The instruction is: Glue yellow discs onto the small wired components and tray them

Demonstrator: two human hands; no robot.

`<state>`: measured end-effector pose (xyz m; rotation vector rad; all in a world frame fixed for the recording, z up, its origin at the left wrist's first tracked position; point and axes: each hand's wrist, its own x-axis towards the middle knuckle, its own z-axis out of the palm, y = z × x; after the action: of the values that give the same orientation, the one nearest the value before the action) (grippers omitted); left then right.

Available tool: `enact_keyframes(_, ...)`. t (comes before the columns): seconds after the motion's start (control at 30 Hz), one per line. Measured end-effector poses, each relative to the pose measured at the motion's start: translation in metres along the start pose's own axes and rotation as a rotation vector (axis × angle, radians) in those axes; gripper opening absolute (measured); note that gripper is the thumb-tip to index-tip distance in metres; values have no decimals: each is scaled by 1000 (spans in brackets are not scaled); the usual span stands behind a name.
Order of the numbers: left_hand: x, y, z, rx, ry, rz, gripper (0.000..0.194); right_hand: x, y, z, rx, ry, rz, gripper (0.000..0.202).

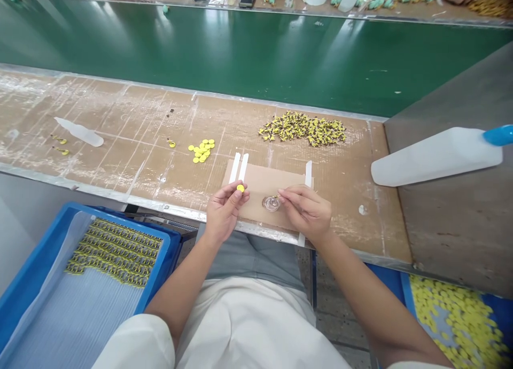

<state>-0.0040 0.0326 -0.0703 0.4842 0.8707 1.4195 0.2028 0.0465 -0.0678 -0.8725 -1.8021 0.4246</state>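
Between the thumb and fingers of my left hand (224, 206) is a small round yellow disc (240, 188), its face turned up. My right hand (308, 211) pinches a tiny yellow-and-dark piece (276, 196) over a small clear glass dish (271, 203). The dish sits on a cardboard sheet (260, 179) held down with white tape strips. Beyond the cardboard lies a heap of small yellow-and-dark pieces (302, 128). Left of it is a cluster of yellow discs (201, 151).
A white bottle with a blue cap (436, 156) leans at the right. At left lies a white plastic bottle (80, 132). Below stand a blue tray (76, 315) with rows of finished-looking pieces and a bin of yellow discs (457, 315). A green belt (224, 54) runs behind.
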Motion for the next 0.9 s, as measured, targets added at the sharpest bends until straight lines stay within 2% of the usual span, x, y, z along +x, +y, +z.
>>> enact_keyframes(0.5, -2, 2, 0, -24, -28, -8, 24, -2, 1, 0, -70, 3, -75, 44)
enact_keyframes(0.9, -2, 2, 2, -10, 4, -23, 29, -2, 2, 1, -90, -27, -52, 35)
